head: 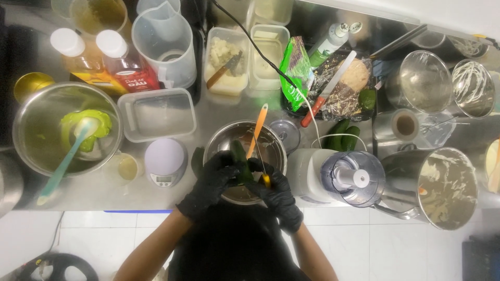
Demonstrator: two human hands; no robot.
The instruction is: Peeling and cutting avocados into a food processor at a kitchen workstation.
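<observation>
Both hands wear black gloves and meet over a steel bowl [271, 140] at the counter's near edge. My left hand [211, 182] grips a dark green avocado piece [240, 158] above the bowl. My right hand [277, 195] holds a small knife with a yellow handle [266, 180], its thin blade pointing up against the avocado. An orange spatula [257, 130] leans in the same bowl.
A large steel bowl [31, 125] at left holds green mash and a teal spatula [65, 161]. A small kitchen scale [165, 162], an empty plastic tub [156, 114], a clear jug [164, 44], a food processor [349, 177], cucumbers [341, 134] and steel pots [448, 187] crowd the counter.
</observation>
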